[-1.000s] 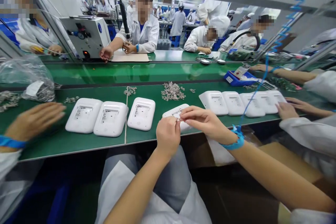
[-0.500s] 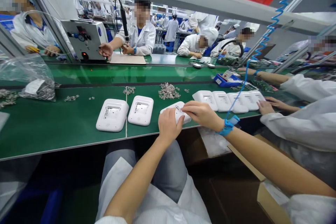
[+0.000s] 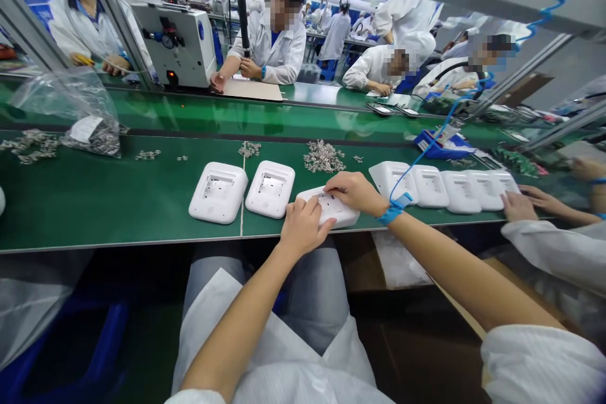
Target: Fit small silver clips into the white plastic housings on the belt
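Observation:
A white plastic housing [image 3: 334, 208] lies at the near edge of the green bench [image 3: 118, 202], straight in front of me. My left hand [image 3: 303, 227] grips its near left corner, thumb on top. My right hand [image 3: 355, 192] rests on its far side with fingers curled and pinched down onto the top face; what is under the fingertips is hidden. A blue wrist strap [image 3: 392, 213] with a coiled cord sits on my right wrist. Two more white housings [image 3: 218, 192] [image 3: 269, 188] lie open side up to the left.
A pile of small metal parts [image 3: 322, 156] lies behind the housing. A row of housings [image 3: 428, 186] runs right, with a co-worker's hand [image 3: 518, 205] at its end. A plastic bag of parts [image 3: 89, 120] sits far left. People work across the green conveyor [image 3: 237, 117].
My hands came down from pinching a small part above the housing and now press on it. The leftmost housing and a co-worker's hand at the left are gone.

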`<action>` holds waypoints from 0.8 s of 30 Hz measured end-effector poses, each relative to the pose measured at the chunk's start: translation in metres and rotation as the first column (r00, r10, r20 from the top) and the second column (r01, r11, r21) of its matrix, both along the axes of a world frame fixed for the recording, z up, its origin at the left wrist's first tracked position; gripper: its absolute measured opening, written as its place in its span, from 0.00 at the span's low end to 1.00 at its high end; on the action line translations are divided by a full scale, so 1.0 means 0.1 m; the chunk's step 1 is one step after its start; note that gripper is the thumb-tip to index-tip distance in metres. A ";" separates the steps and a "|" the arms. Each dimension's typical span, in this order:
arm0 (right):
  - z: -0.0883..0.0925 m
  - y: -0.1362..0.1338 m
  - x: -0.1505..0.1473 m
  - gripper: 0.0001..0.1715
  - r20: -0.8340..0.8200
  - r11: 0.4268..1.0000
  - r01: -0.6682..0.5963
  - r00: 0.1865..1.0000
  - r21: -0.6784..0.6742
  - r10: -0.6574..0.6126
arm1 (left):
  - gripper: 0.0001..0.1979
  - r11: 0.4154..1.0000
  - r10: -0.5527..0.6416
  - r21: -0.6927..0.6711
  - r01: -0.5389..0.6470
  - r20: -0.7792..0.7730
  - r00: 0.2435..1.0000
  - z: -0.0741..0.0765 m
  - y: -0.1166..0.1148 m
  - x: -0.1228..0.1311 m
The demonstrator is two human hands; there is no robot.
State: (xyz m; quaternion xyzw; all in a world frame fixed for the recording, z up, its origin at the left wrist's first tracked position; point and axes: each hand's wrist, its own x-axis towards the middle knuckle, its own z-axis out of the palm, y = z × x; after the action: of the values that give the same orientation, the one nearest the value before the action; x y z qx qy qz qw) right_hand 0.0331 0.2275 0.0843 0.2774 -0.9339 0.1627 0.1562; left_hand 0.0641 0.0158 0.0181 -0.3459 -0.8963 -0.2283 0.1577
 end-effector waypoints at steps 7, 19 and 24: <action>-0.02 -0.03 -0.02 0.11 -0.068 0.993 -0.006 0.998 0.121 0.014 | 0.30 0.999 -0.041 0.036 0.040 0.027 0.999 0.01 0.02 0.06; 0.04 -0.11 -0.05 0.08 0.132 0.988 0.088 0.986 0.127 -0.104 | 0.33 0.997 -0.061 0.038 0.060 0.006 0.998 -0.03 0.00 0.08; 0.02 -0.12 0.00 0.08 0.090 0.989 0.099 0.990 0.112 -0.110 | 0.30 0.998 -0.061 0.032 0.060 0.032 0.998 0.00 0.01 0.08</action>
State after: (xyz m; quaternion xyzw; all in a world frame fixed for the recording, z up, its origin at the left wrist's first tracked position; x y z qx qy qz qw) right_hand 0.0334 0.2156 0.0865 0.2279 -0.9610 0.1169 0.1042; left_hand 0.0722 0.0169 0.0181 -0.3665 -0.8842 -0.2527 0.1412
